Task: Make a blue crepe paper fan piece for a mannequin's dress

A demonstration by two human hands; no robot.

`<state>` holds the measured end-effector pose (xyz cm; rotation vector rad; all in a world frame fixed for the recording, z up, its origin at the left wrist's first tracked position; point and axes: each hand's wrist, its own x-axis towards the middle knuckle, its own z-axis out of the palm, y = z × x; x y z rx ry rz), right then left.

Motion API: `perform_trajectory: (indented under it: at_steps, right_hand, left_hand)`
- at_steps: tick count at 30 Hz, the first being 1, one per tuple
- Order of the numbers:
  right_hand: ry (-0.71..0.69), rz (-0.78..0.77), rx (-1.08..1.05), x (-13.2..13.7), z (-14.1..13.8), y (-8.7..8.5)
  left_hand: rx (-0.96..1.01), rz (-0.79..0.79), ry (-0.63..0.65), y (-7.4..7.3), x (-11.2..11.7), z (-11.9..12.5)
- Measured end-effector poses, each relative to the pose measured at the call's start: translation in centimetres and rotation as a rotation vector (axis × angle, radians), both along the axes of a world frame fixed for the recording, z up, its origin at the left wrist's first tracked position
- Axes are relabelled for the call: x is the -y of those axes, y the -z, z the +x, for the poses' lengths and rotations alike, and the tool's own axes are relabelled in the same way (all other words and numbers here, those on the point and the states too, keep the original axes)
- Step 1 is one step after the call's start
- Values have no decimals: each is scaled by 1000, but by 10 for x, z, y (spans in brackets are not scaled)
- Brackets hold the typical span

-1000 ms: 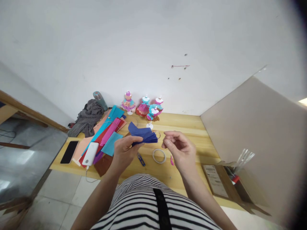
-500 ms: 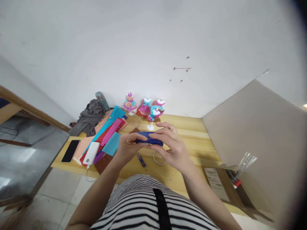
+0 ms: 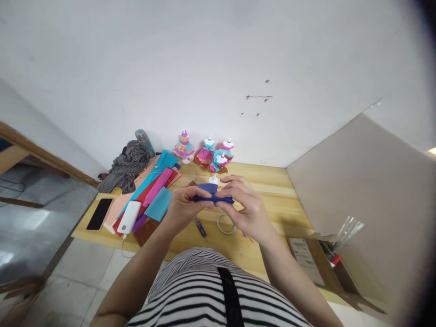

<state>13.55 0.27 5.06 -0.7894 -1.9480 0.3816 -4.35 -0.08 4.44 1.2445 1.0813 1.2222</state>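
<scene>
A folded, pleated piece of dark blue paper (image 3: 210, 192) is held above the wooden table (image 3: 272, 190), pinched from both sides. My left hand (image 3: 184, 209) grips its left end with thumb and fingers closed. My right hand (image 3: 243, 206) is closed on its right end, fingers curled over the top. Under the hands lie a roll of clear tape (image 3: 225, 223) and small blue scissors (image 3: 200, 226).
Coloured paper sheets (image 3: 155, 190), a white power bank (image 3: 129, 217) and a black phone (image 3: 99, 214) lie at the left. A striped cloth (image 3: 124, 168) and a flask (image 3: 144, 141) sit behind them. Several paper-dress figurines (image 3: 206, 154) stand by the wall. A cardboard box (image 3: 320, 261) is at right.
One second ago only my left hand held the fanned blue paper and my right hand hung apart. Now my right hand has closed on it and the paper is pressed flat between both hands.
</scene>
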Motion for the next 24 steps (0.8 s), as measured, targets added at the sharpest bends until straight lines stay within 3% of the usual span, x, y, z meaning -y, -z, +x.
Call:
perform_trajectory:
  at_steps: [7, 16, 24]
  right_hand:
    - [2, -14, -23, 0, 1, 1]
    - [19, -11, -36, -1, 0, 1]
    - [52, -28, -58, -5, -3, 7]
  left_hand:
    - [162, -144, 124, -1, 0, 4]
    - [227, -70, 106, 0, 0, 4]
    - [266, -144, 47, 2, -1, 2]
